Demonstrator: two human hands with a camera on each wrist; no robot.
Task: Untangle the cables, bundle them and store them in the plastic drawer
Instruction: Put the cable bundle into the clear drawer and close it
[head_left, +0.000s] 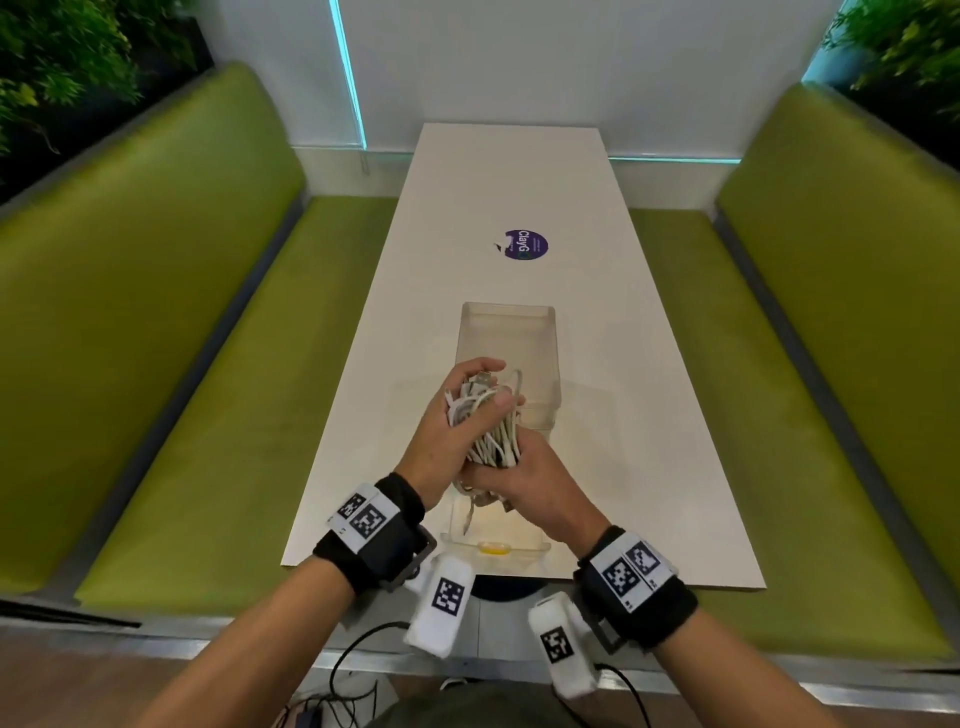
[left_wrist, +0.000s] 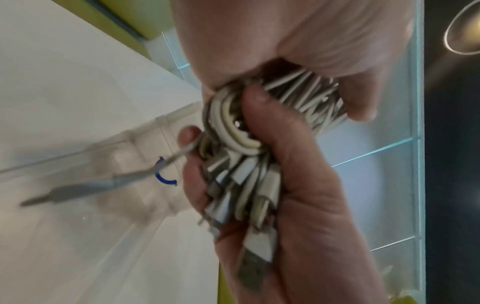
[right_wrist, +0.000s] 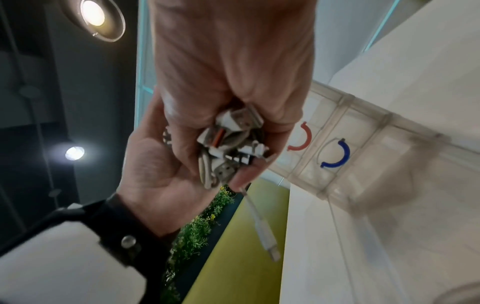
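Observation:
Both hands hold one bundle of white cables (head_left: 491, 434) above the clear plastic drawer (head_left: 555, 358) on the white table. My left hand (head_left: 462, 415) grips the far, looped end (left_wrist: 306, 96). My right hand (head_left: 535, 483) clutches the near end, where several plugs (right_wrist: 231, 142) bunch together. One plug (right_wrist: 267, 236) hangs loose below the hands on a short length of cable. In the right wrist view the left palm (right_wrist: 155, 170) cups the bundle from below. The drawer's wall (right_wrist: 363, 115) carries a red and a blue curved mark.
The table (head_left: 649, 415) is long and narrow, with a round purple sticker (head_left: 526, 245) beyond the drawer. Green benches (head_left: 208, 415) run along both sides. A small yellow item (head_left: 493, 548) lies at the drawer's near end, close to the table's front edge.

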